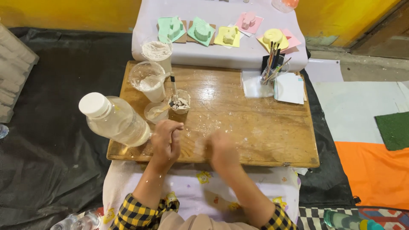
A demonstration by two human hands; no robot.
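My left hand [166,140] is curled into a fist over the near left part of a wooden board [255,127], and nothing shows between its fingers. Just to its left a clear plastic bottle [117,120] with a white cap holds a cloudy liquid; the hand is close to it but apart from it. My right hand [222,151] hovers over the board's near edge and is blurred by motion, so its fingers cannot be made out. White powder is smeared on the board between the hands. Right beyond my left hand are a small shallow cup [155,111] and a small cup [180,103] of pale crumbs with a stick in it.
At the board's far left are a cup of white mix with a spoon [148,81] and a cup of white powder [157,53]. A holder of brushes [272,68] and white paper [289,87] sit far right. Coloured moulds [202,30] line a white-covered surface behind.
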